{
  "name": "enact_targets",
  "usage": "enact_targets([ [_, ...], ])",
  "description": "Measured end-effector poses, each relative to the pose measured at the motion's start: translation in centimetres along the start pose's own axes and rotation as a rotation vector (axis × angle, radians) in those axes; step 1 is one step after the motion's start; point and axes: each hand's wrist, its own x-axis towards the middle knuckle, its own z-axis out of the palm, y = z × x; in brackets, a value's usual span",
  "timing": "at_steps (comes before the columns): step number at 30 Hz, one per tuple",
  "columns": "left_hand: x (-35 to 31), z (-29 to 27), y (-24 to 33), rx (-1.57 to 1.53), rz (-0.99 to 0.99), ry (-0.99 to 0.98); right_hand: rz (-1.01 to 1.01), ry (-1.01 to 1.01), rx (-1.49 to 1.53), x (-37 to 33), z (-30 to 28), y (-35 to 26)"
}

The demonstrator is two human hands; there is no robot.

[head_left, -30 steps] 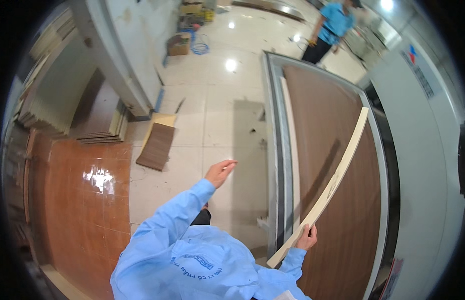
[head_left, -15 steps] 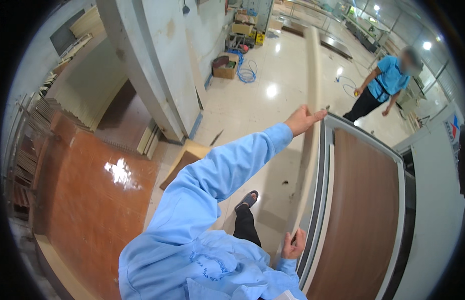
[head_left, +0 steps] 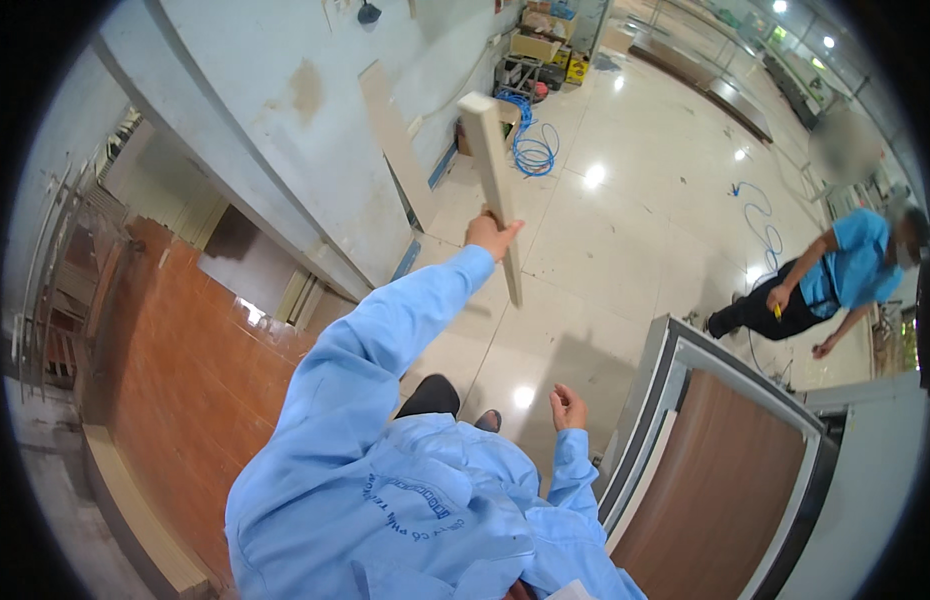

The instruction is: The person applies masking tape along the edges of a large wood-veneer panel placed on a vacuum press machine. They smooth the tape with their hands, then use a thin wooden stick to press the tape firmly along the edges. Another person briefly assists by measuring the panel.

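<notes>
A long pale wooden strip (head_left: 493, 170) stands tilted over the floor, gripped partway along its length by my left hand (head_left: 493, 235). My left arm reaches out ahead, with the fingers wrapped round the strip. Lower and to the right, my right hand (head_left: 569, 408) is off the strip, its fingers loosely curled and apart, holding nothing visible. Beside that hand, on the right, is a grey-framed machine (head_left: 653, 375) with a flat brown surface (head_left: 720, 470); the hand does not touch it.
A co-worker in a blue shirt (head_left: 860, 262) stands beyond the machine, holding something small and yellow. A blue hose (head_left: 535, 150) lies coiled near the wall. On the left are a pillar (head_left: 225, 150), a shiny orange-brown panel (head_left: 185, 400) and stacked boards.
The strip has swung left, away from the machine, in my left hand. My right hand has let go of it. The view has turned left, and the co-worker appears farther right.
</notes>
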Motion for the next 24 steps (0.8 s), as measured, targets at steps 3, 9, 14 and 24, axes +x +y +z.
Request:
enact_targets([
  [3,8.9,1.5,-7.0,-0.079,-0.062,0.230,0.062,-0.108,-0.047,4.4,0.1,1.8],
  [9,31.2,3.7,-25.6,-0.060,-0.312,0.372,0.241,-0.275,-0.314,9.8,0.8,7.4],
  [14,48.0,2.8,-40.5,0.793,-0.226,-0.170,0.721,-0.394,-0.397,12.4,2.6,6.7],
  [24,53.4,3.7,-40.2,0.482,-0.542,-0.120,0.953,0.081,-0.090,24.9,3.4,-7.9],
])
